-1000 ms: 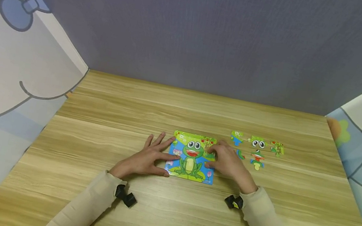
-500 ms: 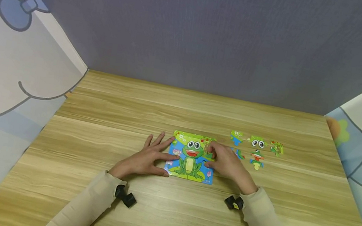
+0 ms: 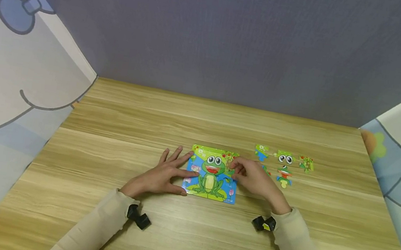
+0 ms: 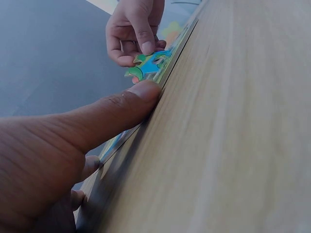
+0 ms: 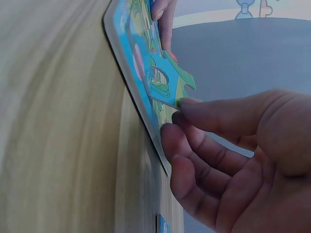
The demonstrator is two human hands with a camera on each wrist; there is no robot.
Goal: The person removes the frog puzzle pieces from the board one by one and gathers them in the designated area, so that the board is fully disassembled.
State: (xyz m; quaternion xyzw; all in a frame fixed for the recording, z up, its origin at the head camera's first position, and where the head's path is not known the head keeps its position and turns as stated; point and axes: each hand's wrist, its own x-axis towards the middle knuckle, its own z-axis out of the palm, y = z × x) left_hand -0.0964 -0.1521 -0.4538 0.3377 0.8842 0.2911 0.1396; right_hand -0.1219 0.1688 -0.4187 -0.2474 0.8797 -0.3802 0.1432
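A square frog puzzle board (image 3: 209, 181) lies on the wooden table. My left hand (image 3: 161, 176) rests along its left side, fingers spread, with some fingertips on the picture and the thumb at the lower left edge. At the board's right side, my right hand (image 3: 254, 178) pinches a puzzle piece between thumb and fingers. The right wrist view shows this blue and green puzzle piece (image 5: 170, 80) tilted over the board, its outer edge raised. In the left wrist view, the same piece (image 4: 150, 64) is beyond my left thumb (image 4: 143, 92).
Several loose puzzle pieces lie right of the board. One has the frog's eyes (image 3: 285, 156), another its mouth (image 3: 284, 177), and a corner piece (image 3: 306, 164) shows a tree. A grey panel (image 3: 236, 39) stands behind the table; cartoon-printed walls (image 3: 16, 84) flank it.
My right hand has shifted slightly left over the board's right side, its thumb moving up, while the wrist has swung a little to the right. The left hand has stayed still.
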